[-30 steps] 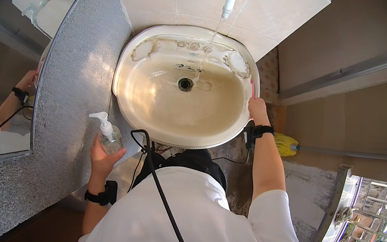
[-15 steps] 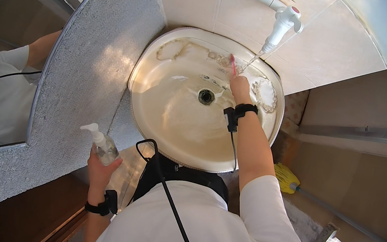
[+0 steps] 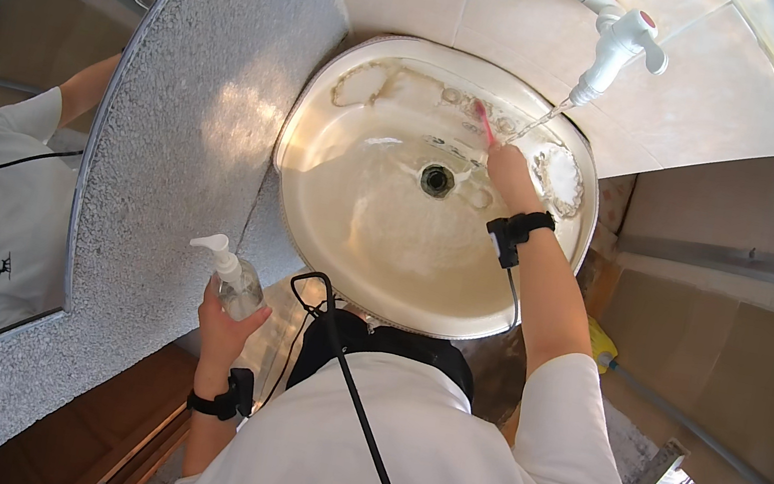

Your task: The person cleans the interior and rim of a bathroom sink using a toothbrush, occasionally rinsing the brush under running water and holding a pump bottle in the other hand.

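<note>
Fingers of the left hand [image 3: 224, 330] were wrapped around a small clear bottle [image 3: 242, 299] with a white pump on top, and the thumb was pressed along its side. Fingers of the right hand [image 3: 513, 174] were closed on a thin pink stick [image 3: 486, 124] shaped like a toothbrush; how each fingertip was placed could not be told.

On the left, much space was taken up by a rough, speckled grey wall [image 3: 198, 126]. A big mirror [image 3: 17, 214] with a thin edge was fixed on it. A plain white short-sleeved shirt [image 3: 435, 447] was worn, and a long black cord [image 3: 364, 409] was hung down its front. A wide, cream, oval sink [image 3: 290, 140] with brown stains was set against pale tiles [image 3: 518, 25]. Over its back right edge, a white plastic tap [image 3: 613, 60] was turned on, and a thin stream of water [image 3: 540, 121] was let out toward the right hand. Whether the skin was touched by it could not be told.

The bottle was held outside the sink, by its front left side. A black band [image 3: 521, 227] was strapped on each wrist. The stick was held over the back of the sink, beside the water.
</note>
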